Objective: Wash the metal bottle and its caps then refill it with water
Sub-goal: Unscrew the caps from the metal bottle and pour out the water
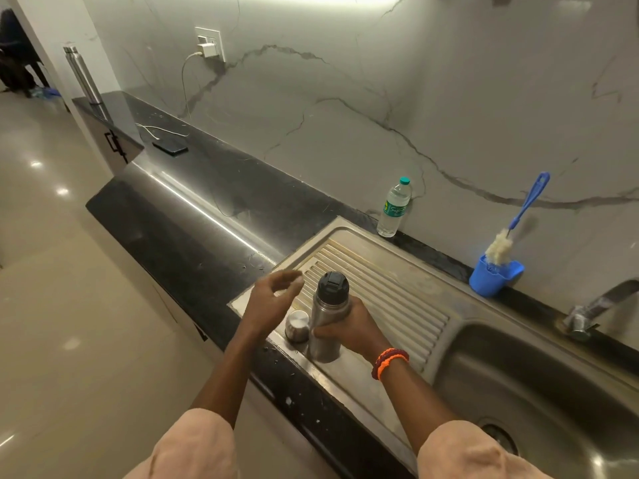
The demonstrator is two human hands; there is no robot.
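Note:
A steel bottle stands upright on the ribbed drainboard of the sink. A black inner cap is on its neck. My right hand grips the bottle's body from the right. Just left of the bottle, a steel outer cap sits upside down on the drainboard's edge. My left hand hovers above that cap with relaxed, spread fingers and holds nothing.
The sink basin and its tap lie to the right. A blue cup with a bottle brush stands by the wall, and so does a plastic water bottle. Far left are a phone and another steel bottle.

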